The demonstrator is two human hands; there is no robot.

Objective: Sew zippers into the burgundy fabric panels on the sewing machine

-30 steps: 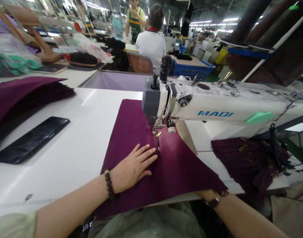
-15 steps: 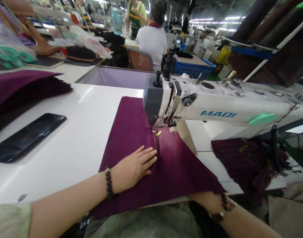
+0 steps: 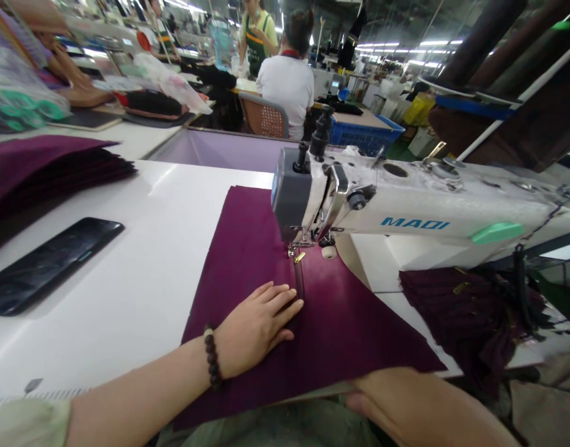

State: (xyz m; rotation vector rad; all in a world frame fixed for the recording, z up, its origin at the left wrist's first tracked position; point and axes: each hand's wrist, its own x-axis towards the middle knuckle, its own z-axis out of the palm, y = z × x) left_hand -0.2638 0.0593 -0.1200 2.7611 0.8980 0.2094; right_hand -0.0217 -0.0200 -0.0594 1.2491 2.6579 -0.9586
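A maroon fabric panel (image 3: pixel 252 248) lies on the white table (image 3: pixel 140 273), running under the needle of a white MAQI sewing machine (image 3: pixel 406 205). A zipper (image 3: pixel 298 282) lies on the fabric just in front of the presser foot. My left hand (image 3: pixel 254 326) rests flat on the fabric, fingers stretched out, fingertips touching the zipper's left side. My right hand (image 3: pixel 406 403) is at the table's near edge, below the fabric's front right corner; its fingers are tucked under the cloth and hidden.
A black phone (image 3: pixel 47 264) lies at the left of the table. A stack of maroon panels (image 3: pixel 43 167) sits at far left, and a heap of dark maroon pieces (image 3: pixel 471 310) at the right. A person in a white shirt (image 3: pixel 287 81) sits ahead.
My right hand has come up from below the table edge toward the fabric's front corner. My left hand stays flat beside the zipper. The view shifted slightly.
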